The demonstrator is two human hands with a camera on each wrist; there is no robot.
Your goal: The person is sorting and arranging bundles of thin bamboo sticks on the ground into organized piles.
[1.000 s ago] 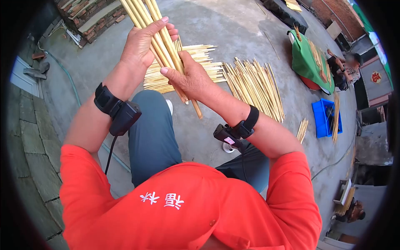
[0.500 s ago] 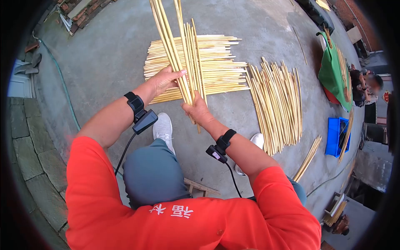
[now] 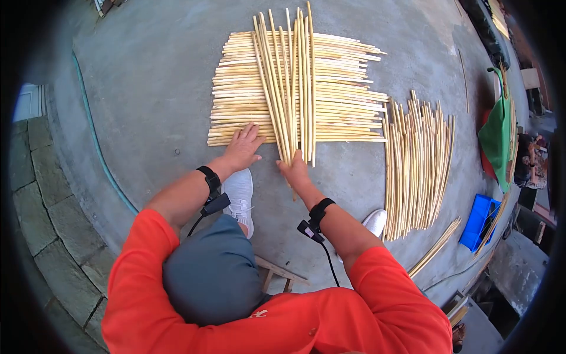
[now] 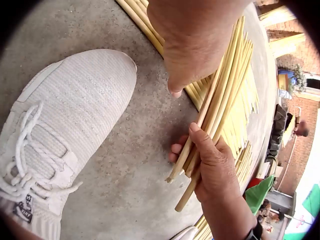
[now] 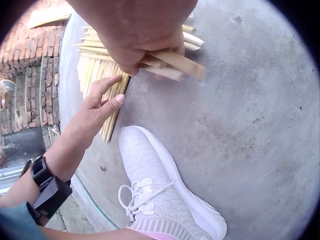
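Pale, slender wooden sticks (image 3: 282, 118) lie lengthwise in a loose bundle across a flat layer of crosswise sticks (image 3: 348, 109) on the floor. My right hand (image 3: 295, 169) grips the near end of some of them; in the left wrist view its thumb (image 4: 202, 137) lies over several stick ends. Beside them are a few more lengthwise sticks (image 3: 308, 88). My left hand (image 3: 242, 148) holds nothing, fingers spread over the near left edge of the crosswise layer. In the right wrist view the left hand (image 5: 92, 115) shows thumb and forefinger apart.
To the right lie a second stick pile (image 3: 418, 165) and a small bunch (image 3: 435, 246). Beyond are a blue crate (image 3: 479, 223), a green cloth (image 3: 497, 131) and a seated person. My shoe (image 3: 237, 200) stands close to the left hand; a hose (image 3: 94, 135) runs along the left.
The bundle, earlier held up in both hands, has come down onto the crosswise layer. My left hand has let go and moved left of it; my right hand still grips the near end.
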